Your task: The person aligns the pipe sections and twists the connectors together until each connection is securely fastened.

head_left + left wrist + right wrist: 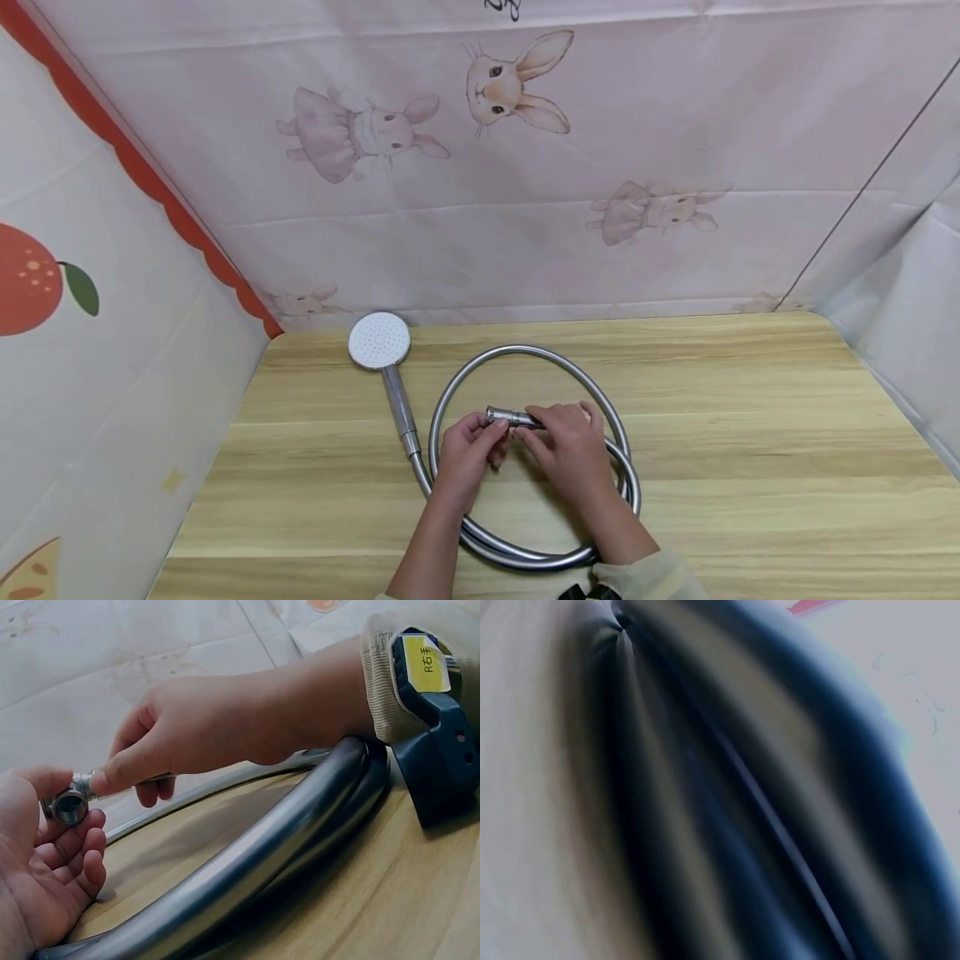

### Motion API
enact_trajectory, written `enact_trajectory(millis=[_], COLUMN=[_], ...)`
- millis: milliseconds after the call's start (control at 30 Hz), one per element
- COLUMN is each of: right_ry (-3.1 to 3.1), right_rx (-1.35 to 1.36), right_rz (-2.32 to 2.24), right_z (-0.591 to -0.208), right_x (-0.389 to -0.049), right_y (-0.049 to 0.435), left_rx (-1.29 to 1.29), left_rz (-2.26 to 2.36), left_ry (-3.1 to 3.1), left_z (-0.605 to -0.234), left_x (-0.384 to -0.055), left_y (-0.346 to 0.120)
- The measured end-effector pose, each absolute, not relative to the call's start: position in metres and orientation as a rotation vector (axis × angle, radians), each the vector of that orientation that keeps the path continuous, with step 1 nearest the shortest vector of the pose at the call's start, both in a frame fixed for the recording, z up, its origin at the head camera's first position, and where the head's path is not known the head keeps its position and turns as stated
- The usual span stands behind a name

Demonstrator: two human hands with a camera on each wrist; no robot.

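My left hand (468,458) pinches a small chrome tee-shaped fitting (70,808) between thumb and curled fingers. The left wrist view looks into its round threaded opening. From the other side, my right hand (576,450) grips the end of a shower hose, thumb and fingertips right beside the fitting. The metal shower hose (517,348) loops around both hands on the wooden table. At its other end lies a handheld shower head (379,340) with a white round face and a grey handle (399,404). Blurred hose coils (780,750) fill the right wrist view, which hides the right hand.
The wooden table (750,433) meets a pink rabbit-printed sheet (480,242) at the back. A white sheet with fruit prints (150,333) hangs on the left, and a pale sheet (915,317) on the right. A dark wrist mount (439,746) sits on the right sleeve, near the hose coils.
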State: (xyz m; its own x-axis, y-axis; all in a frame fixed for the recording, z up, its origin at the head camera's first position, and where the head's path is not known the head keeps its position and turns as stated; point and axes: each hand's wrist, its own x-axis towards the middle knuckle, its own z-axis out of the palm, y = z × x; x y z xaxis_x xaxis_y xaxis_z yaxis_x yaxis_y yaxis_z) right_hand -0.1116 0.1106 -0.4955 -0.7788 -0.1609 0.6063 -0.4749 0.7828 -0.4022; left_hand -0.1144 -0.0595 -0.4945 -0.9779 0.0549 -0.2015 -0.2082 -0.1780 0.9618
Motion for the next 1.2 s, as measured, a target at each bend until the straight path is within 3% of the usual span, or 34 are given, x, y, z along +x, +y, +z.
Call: enact_trajectory(millis=[733,1200], right_ry=[-2.666,-2.595], right_rx=[0.428,0.516], right_rz=[0.652,0.664], right_z=[-0.4929,-0.4952], right_x=[-0.1099,-0.1095], right_y=[0.1067,0.1086], left_rx=[-0.161,0.062], left_rz=[2.236,2.334], left_ry=[1.931,1.788], left_z=[-0.4947,-0.4963], left_x=[-0.1137,-0.1132], left_y=[-0.0589,-0.0636])
